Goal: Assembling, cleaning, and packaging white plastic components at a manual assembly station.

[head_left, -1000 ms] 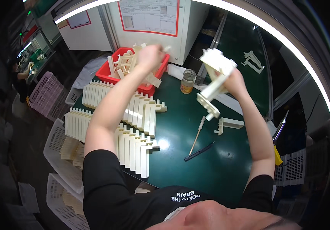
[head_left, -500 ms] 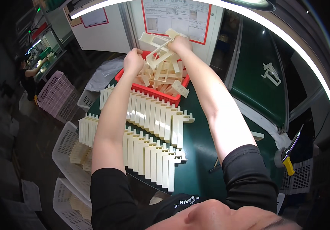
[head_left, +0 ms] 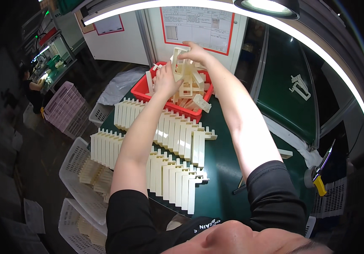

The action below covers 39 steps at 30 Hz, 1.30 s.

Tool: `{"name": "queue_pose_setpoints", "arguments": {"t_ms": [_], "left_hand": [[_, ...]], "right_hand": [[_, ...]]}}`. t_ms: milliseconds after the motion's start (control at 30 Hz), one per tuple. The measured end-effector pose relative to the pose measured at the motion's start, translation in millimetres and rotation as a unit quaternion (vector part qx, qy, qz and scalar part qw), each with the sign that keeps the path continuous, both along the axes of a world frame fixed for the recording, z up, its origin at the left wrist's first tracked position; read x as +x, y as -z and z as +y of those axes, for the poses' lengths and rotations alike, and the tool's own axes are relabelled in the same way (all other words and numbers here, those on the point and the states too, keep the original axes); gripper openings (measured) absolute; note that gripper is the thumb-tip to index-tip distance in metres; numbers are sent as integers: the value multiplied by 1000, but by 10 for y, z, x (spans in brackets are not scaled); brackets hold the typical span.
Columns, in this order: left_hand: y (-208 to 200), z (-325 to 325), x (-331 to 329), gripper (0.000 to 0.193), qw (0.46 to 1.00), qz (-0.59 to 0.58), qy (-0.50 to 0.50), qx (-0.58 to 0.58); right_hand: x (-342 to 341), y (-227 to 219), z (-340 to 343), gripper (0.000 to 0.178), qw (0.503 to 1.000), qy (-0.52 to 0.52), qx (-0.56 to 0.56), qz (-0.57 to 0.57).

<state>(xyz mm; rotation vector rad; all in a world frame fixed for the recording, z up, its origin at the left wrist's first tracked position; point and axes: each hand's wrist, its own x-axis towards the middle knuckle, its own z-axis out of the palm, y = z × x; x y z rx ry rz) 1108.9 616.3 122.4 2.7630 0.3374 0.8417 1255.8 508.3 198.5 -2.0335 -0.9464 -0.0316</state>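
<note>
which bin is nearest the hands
The red bin heaped with cream parts on the green tabletop; the white ones and pink ones stand farther off.

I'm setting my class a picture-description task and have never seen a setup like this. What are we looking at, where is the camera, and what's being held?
There is no robot here, just a person's bare hands. A fisheye camera on the person's head looks down, so straight edges bend. On the green table stand two rows of cream plastic parts, with a red bin of loose pieces behind them. At the bin, the right hand grips the top of a cream plastic frame; the left hand is near its lower end, though its grip is unclear.
</note>
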Motion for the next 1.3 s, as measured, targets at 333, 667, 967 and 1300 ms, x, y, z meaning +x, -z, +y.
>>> {"name": "queue_pose_setpoints", "arguments": {"t_ms": [333,667,967,1300], "left_hand": [[-52,-100,64,89,999,-1,-34,6],[41,-203,6,97,993,5,-22,113],[-459,-1087,-327,70,959,-201,183,85],[256,-2747,-849,79,680,293,496,-453]], "right_hand": [[108,281,-759,75,993,-32,-77,79],[-658,450,-1918,52,992,-83,-83,-43],[-1613,1096,-4605,55,923,-18,-379,-65],[-2085,988,-3799,18,966,130,51,219]]}}
